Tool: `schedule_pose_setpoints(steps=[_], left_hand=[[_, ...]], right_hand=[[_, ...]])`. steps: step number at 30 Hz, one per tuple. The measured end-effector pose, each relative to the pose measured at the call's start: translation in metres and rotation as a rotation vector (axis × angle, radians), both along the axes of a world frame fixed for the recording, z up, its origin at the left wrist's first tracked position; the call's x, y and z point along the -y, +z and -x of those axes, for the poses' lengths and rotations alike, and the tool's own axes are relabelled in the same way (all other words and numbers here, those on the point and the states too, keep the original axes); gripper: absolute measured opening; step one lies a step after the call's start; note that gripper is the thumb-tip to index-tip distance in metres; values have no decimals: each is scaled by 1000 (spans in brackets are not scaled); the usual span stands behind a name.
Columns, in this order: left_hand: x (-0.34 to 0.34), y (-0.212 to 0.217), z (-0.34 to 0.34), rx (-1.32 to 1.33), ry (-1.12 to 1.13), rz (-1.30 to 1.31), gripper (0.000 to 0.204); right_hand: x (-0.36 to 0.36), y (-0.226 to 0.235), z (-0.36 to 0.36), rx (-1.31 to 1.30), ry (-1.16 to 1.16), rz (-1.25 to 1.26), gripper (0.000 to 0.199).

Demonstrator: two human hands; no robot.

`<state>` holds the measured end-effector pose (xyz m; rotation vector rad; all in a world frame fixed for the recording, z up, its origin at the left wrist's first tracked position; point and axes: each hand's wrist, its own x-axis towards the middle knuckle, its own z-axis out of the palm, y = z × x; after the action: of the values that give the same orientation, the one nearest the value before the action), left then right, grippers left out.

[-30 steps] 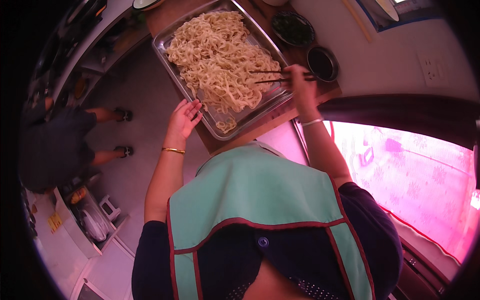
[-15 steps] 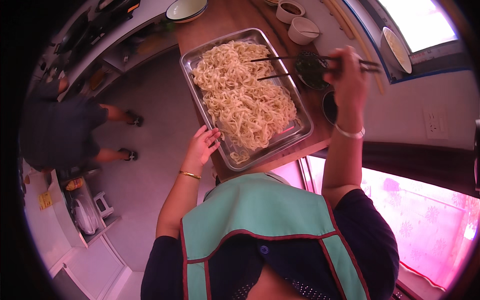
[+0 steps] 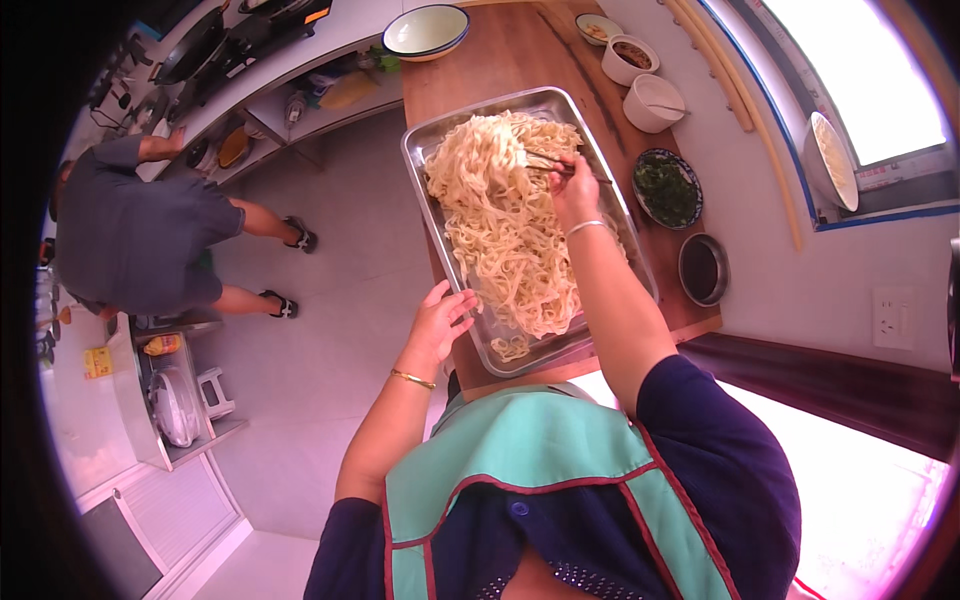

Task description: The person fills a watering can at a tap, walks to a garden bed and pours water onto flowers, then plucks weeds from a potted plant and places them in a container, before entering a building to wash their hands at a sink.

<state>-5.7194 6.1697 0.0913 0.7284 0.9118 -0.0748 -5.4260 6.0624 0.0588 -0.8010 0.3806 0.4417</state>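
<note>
Flat pale noodles [image 3: 510,250] lie heaped in a rectangular metal tray [image 3: 428,205] on the wooden table. My right hand [image 3: 574,190] is closed round dark chopsticks [image 3: 545,158], held over the tray's far right part. Their tips are in the noodles, and a clump at the far end stands raised and draped over them. At the tray's near left rim is my left hand [image 3: 443,322], its fingers bent over the edge and its thumb side up. A few strands lie apart from the heap in the near corner.
Right of the tray stand a bowl of chopped greens [image 3: 668,188], a dark round dish [image 3: 704,270] and white cups [image 3: 655,103]. An enamel basin [image 3: 426,33] sits at the far left of the wooden table [image 3: 500,70]. Another person [image 3: 145,225] stands at the left counter.
My right hand has come from above the greens, left into the tray, and the chopsticks now lift noodles there. My left hand keeps to the rim. The whole view has shifted.
</note>
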Motion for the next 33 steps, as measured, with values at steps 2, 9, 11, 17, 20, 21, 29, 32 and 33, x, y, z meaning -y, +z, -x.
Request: schedule_pose_setpoints(steps=[2, 9, 11, 17, 20, 21, 29, 32, 33], left_hand=[[-1, -1, 1, -16, 8, -5, 61], [-3, 2, -4, -22, -8, -38, 61], [-1, 0, -2, 43, -43, 18, 61], [-2, -2, 0, 41, -32, 20, 56], [1, 2, -1, 30, -11, 20, 56], [2, 2, -2, 29, -17, 20, 56], [0, 1, 2, 45, 9, 31, 66], [1, 3, 0, 36, 2, 21, 65], [1, 3, 0, 35, 1, 16, 65]], right_hand=[[12, 37, 2, 146, 64, -46, 32], [23, 94, -1, 317, 47, -50, 31], [25, 117, 1, 365, -42, -122, 29], [17, 157, 8, 521, -74, -16, 30], [18, 150, 11, 612, -23, 104, 28], [19, 143, 14, 678, 59, 216, 28], [129, 178, 62, 765, 64, 738, 28], [118, 138, 30, 481, -88, 618, 29], [107, 110, 16, 363, -130, 516, 29]])
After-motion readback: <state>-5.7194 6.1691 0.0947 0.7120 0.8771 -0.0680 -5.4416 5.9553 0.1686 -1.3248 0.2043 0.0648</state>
